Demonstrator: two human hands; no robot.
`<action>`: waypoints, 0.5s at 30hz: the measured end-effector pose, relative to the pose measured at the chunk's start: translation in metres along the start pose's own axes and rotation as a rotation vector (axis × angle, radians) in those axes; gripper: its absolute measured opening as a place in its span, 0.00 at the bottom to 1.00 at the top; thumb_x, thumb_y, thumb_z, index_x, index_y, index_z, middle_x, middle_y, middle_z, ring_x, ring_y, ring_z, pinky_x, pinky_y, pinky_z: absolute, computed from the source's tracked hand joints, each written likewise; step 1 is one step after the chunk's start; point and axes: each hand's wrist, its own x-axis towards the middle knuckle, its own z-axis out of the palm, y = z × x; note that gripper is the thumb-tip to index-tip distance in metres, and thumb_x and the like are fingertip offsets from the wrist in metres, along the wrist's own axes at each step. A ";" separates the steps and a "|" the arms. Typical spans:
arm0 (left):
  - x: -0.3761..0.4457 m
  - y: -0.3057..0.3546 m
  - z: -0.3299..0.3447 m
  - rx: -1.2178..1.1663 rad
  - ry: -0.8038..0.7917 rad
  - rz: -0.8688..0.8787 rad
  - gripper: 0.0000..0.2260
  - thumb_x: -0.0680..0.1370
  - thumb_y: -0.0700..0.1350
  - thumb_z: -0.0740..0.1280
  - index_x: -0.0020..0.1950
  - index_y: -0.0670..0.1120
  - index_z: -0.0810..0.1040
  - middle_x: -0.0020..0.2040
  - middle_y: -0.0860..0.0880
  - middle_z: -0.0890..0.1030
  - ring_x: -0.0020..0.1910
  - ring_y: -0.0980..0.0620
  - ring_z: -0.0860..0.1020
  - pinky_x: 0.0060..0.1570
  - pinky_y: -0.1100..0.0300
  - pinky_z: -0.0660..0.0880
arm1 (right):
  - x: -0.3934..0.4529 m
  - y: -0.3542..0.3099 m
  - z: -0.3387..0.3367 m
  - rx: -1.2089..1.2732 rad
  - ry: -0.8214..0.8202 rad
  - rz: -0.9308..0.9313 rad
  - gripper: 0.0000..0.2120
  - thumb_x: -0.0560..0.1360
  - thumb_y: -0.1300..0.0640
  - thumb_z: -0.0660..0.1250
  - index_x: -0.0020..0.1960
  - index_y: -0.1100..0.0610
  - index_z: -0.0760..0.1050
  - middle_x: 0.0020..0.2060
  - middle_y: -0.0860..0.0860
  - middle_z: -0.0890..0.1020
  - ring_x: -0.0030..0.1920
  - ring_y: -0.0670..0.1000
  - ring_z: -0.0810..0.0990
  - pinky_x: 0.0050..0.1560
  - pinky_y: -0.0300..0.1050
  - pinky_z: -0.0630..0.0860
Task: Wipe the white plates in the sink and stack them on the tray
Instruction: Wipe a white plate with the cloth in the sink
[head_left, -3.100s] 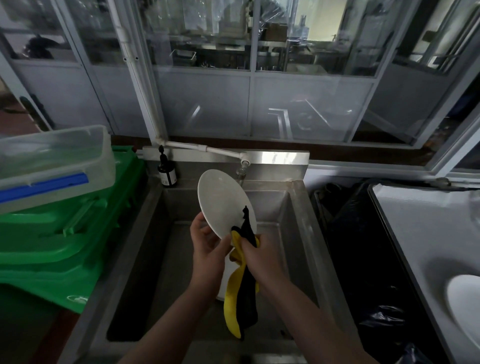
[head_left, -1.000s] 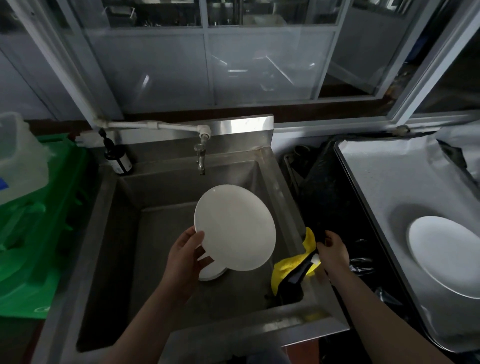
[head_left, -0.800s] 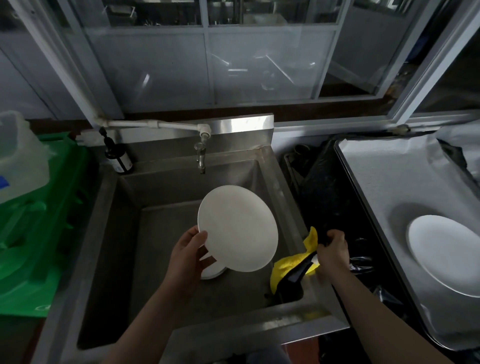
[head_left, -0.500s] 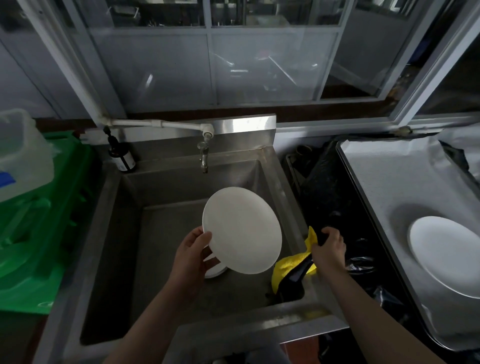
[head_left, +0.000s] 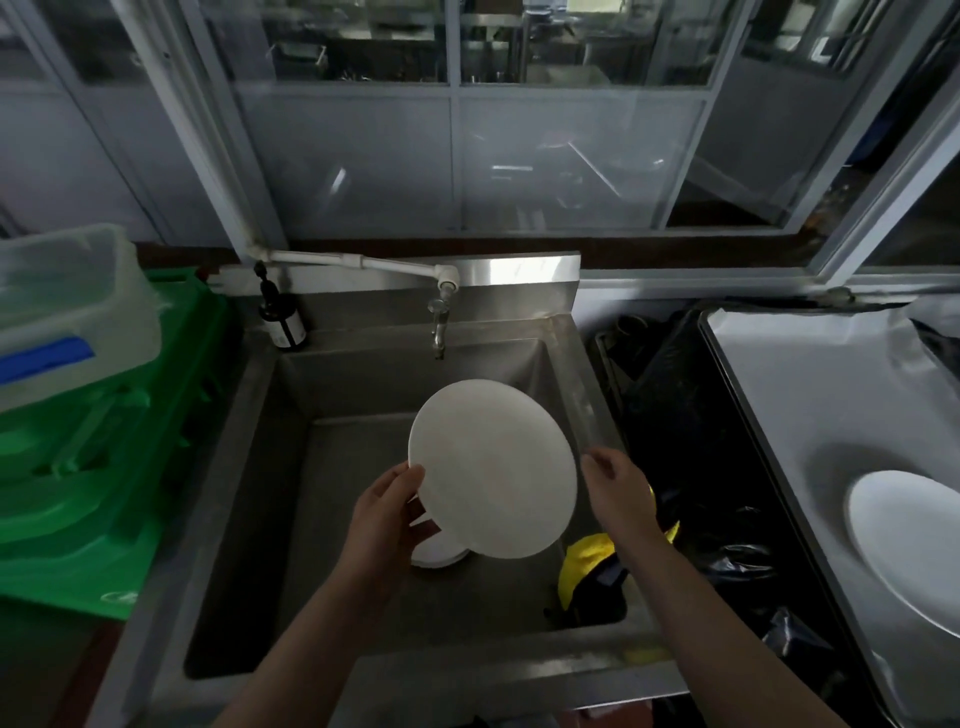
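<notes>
I am gripping the white plate (head_left: 492, 468) with my left hand (head_left: 387, 512) while my emptied right hand (head_left: 617, 488), having left the yellow cloth (head_left: 584, 561), is reaching open-fingered for its rim, readying transfer to the tray (head_left: 779, 395).

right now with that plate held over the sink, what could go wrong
The left hand alone grips the held plate at its rim; the right hand is open beside it. It could slip onto the plates below. The cloth draped on the sink's edge may slide in.
</notes>
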 end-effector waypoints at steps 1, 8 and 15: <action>-0.001 0.001 -0.002 -0.007 0.001 0.002 0.10 0.82 0.46 0.63 0.58 0.43 0.80 0.53 0.44 0.85 0.49 0.47 0.84 0.38 0.57 0.79 | -0.001 -0.004 0.001 -0.017 -0.003 -0.015 0.15 0.81 0.53 0.63 0.65 0.55 0.77 0.59 0.53 0.80 0.58 0.53 0.77 0.52 0.43 0.70; -0.004 0.007 -0.010 -0.025 -0.007 0.012 0.10 0.82 0.45 0.62 0.56 0.41 0.79 0.50 0.43 0.84 0.47 0.47 0.82 0.40 0.55 0.78 | 0.000 -0.017 0.006 0.070 -0.108 -0.026 0.05 0.79 0.53 0.65 0.50 0.51 0.79 0.43 0.47 0.81 0.46 0.49 0.80 0.47 0.48 0.78; 0.001 0.010 -0.023 0.083 0.001 0.101 0.09 0.83 0.44 0.62 0.55 0.42 0.80 0.49 0.45 0.84 0.50 0.47 0.80 0.38 0.58 0.79 | 0.003 -0.024 0.006 0.232 -0.118 0.019 0.01 0.75 0.54 0.72 0.45 0.49 0.82 0.45 0.51 0.84 0.50 0.54 0.81 0.53 0.56 0.80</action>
